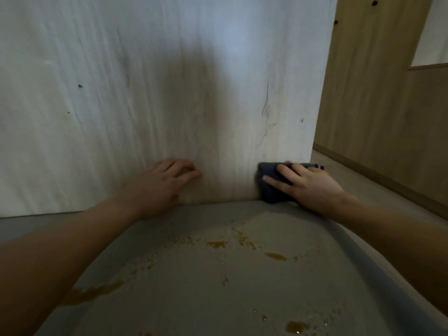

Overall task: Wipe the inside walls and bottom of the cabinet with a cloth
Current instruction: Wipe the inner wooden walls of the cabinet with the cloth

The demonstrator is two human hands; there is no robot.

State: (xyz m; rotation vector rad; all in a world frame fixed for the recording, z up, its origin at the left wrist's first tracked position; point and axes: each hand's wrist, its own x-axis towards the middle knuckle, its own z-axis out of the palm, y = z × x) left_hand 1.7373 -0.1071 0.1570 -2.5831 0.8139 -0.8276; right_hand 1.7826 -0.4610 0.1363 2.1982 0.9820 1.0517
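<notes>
A pale whitewashed cabinet wall [155, 93] fills the upper left and centre. My right hand [305, 187] presses a dark blue cloth [269, 183] flat against the lower right part of this wall, near its right edge and just above the bottom. My left hand [162, 187] rests against the wall to the left of the cloth, its fingertips bent on the surface and holding nothing. The grey cabinet bottom [194, 275] below carries orange-brown spills and droplets [215, 244].
A tan wooden panel [371, 93] stands to the right beyond the white wall's edge, with a baseboard running along a pale floor strip [351, 175]. Dark scuffs and a thin blue line mark the white wall [265, 107].
</notes>
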